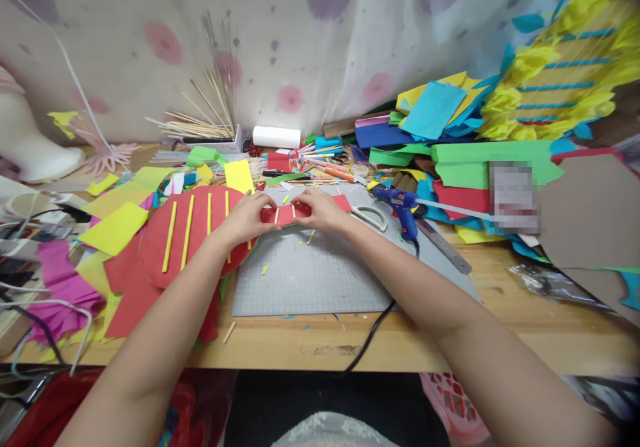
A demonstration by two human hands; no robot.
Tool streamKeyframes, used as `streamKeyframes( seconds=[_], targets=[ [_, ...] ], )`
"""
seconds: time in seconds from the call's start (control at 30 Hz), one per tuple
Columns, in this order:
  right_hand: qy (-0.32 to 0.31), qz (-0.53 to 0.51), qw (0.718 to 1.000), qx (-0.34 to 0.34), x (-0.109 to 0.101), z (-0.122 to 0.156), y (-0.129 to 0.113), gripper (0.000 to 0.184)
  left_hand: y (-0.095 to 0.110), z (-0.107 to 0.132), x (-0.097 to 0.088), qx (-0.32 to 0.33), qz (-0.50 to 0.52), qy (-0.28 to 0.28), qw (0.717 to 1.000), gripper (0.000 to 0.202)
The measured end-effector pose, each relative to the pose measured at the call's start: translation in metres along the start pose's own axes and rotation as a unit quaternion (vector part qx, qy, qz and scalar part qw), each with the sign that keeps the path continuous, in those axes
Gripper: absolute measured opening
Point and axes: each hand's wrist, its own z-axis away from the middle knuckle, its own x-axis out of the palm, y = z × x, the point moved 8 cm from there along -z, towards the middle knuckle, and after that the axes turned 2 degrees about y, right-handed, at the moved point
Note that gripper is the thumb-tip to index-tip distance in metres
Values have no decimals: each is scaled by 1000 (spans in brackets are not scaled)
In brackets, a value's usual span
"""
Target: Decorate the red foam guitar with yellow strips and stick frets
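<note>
Between my two hands is a small red strip [285, 216] with short pale sticks across it, held just over the grey cutting mat [310, 280]. My left hand [250, 219] pinches its left end, and my right hand [320, 211] grips the right end. Left of them lies a large rounded red piece [197, 233] crossed by several yellow strips, partly hidden by my left forearm. Scissors with a pale handle [371, 217] rest right of my right hand. Beyond them sits a blue glue gun [401, 208] with a clear glue stick in its back.
A metal ruler [444, 247] lies along the mat's right side. Coloured sheets pile up at left and right, including a green roll [463, 160]. Thin sticks [205, 127] stand at the back beside a white roll [277, 137]. A black cord [373, 333] crosses the table's front edge.
</note>
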Motion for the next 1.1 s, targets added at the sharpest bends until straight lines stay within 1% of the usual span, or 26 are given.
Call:
streamKeyframes(
  seconds=[0.13, 0.2, 0.33, 0.37, 0.43, 0.5, 0.57, 0.7, 0.77, 0.83, 0.87, 0.9, 0.97, 1.0, 1.03, 1.07, 1.1],
  targets=[
    [-5, -1, 1000, 0, 2, 0, -1, 35, -4, 2, 1, -1, -13, 20, 1000, 54],
    [-7, 1, 1000, -1, 3, 0, -1, 35, -3, 3, 2, 8, -17, 14, 1000, 54],
    [-13, 0, 1000, 3, 4, -1, -2, 34, -2, 4, 0, -3, -22, 9, 1000, 42],
    [-15, 0, 1000, 7, 5, -1, -2, 34, -2, 4, -1, -8, -22, 9, 1000, 43],
    [-16, 0, 1000, 12, 5, -1, -1, 35, 1, 5, -1, -9, -19, 6, 1000, 51],
    [-15, 0, 1000, 9, 5, -2, -2, 36, 5, 4, 0, 4, -14, -4, 1000, 58],
    [-13, -2, 1000, 4, 6, -2, -3, 36, 9, 3, 3, 18, -14, -17, 1000, 53],
    [-4, -11, 1000, 3, 6, -1, 0, 32, 12, 2, 1, 16, -9, -21, 1000, 34],
    [10, -40, 999, 14, 2, 0, 2, 33, 7, 3, -5, -4, 17, -9, 1000, 31],
    [23, -117, 992, 50, -1, 1, 7, 33, -7, 5, -17, -56, 65, 36, 996, 34],
    [22, -176, 981, 77, 0, 1, 8, 32, -17, 7, -25, -89, 94, 73, 989, 36],
    [13, -245, 964, 104, 3, 1, 8, 31, -28, 10, -35, -123, 122, 122, 977, 38],
    [-28, -388, 909, 148, 15, -1, 0, 26, -48, 15, -53, -170, 169, 215, 947, 40],
    [-56, -450, 877, 159, 24, -3, -8, 23, -55, 17, -59, -187, 189, 247, 932, 41],
    [-86, -497, 847, 166, 32, -6, -16, 20, -62, 18, -63, -199, 201, 267, 921, 41],
    [-109, -526, 826, 169, 39, -10, -23, 18, -66, 18, -65, -207, 208, 278, 915, 41],
    [-114, -535, 819, 172, 44, -15, -26, 17, -68, 18, -67, -211, 207, 281, 913, 42]
  ],
)
